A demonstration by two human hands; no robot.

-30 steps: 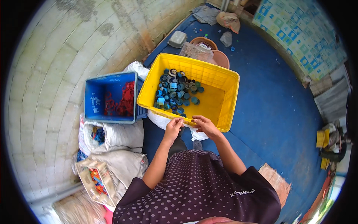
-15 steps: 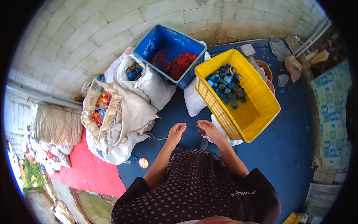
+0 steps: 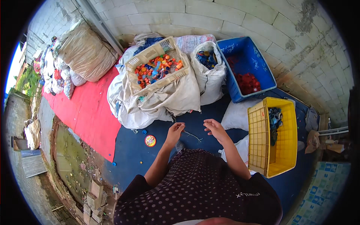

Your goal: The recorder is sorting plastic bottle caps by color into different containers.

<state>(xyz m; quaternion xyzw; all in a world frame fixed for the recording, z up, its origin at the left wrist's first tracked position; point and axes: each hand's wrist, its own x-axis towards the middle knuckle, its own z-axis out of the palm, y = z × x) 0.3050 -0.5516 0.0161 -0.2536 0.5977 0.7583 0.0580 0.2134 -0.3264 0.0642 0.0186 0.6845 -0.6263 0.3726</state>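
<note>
My left hand [image 3: 175, 134] hovers in front of my body with its fingers curled together; whatever lies in them, if anything, is too small to make out. To its right, my right hand [image 3: 215, 129] is raised with the fingers apart and nothing visible in it. Ahead of the left hand, a cream plastic basket [image 3: 134, 79] of mostly orange and red bottle caps [image 3: 160, 67] rests on white sacks [image 3: 180, 98]. A yellow crate [image 3: 258, 138] with blue and dark caps [image 3: 275, 119] stands right of my right hand. Neither hand touches a container.
Behind stand an open white sack [image 3: 208, 84] and a blue crate [image 3: 258, 90] of red pieces. A round red-and-yellow lid [image 3: 150, 141] and loose caps lie on the blue floor covering [image 3: 131, 168]. Red matting [image 3: 90, 108] extends left. A block wall [image 3: 210, 18] bounds the back.
My view has swung left, so the crates and sacks appear farther right and the red matting shows more. Both hands stay raised before me; the right hand's fingers look more spread.
</note>
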